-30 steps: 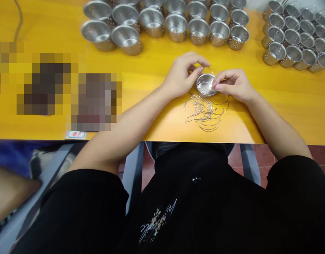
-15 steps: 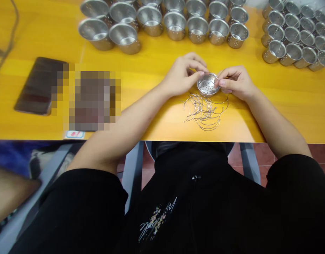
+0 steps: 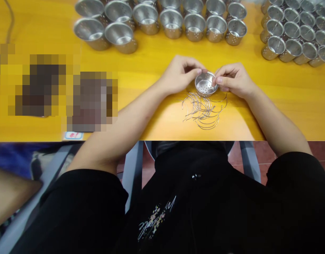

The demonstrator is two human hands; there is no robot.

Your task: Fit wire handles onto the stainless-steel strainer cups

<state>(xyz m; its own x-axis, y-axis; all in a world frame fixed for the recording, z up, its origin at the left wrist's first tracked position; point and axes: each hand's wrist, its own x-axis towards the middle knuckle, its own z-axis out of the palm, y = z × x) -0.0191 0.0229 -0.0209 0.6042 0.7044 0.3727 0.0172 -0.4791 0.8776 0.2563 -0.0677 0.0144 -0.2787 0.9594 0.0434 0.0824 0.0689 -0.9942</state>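
Observation:
A perforated metal cup (image 3: 204, 84) stands tipped toward me between my two hands, its dotted bottom showing. My left hand (image 3: 181, 74) is closed on the cup's left and far rim, thumb on the edge. At the right rim, my right hand (image 3: 232, 79) has thumb and forefinger pinched on the wall, the forefinger tip reaching inside. Whether a wire is between those fingers is too small to tell. Just below the cup lies a loose pile of thin curved metal wires (image 3: 203, 109).
Rows of perforated metal cups (image 3: 171, 26) line the table's far side. More cups, with wires across their tops (image 3: 275, 47), stand at the far right. Two blurred-out dark objects (image 3: 88, 102) lie at left. Another person's arm (image 3: 13, 194) shows at lower left.
The view has shifted slightly. Both hands keep their hold on the cup, with only small finger movements at the rim.

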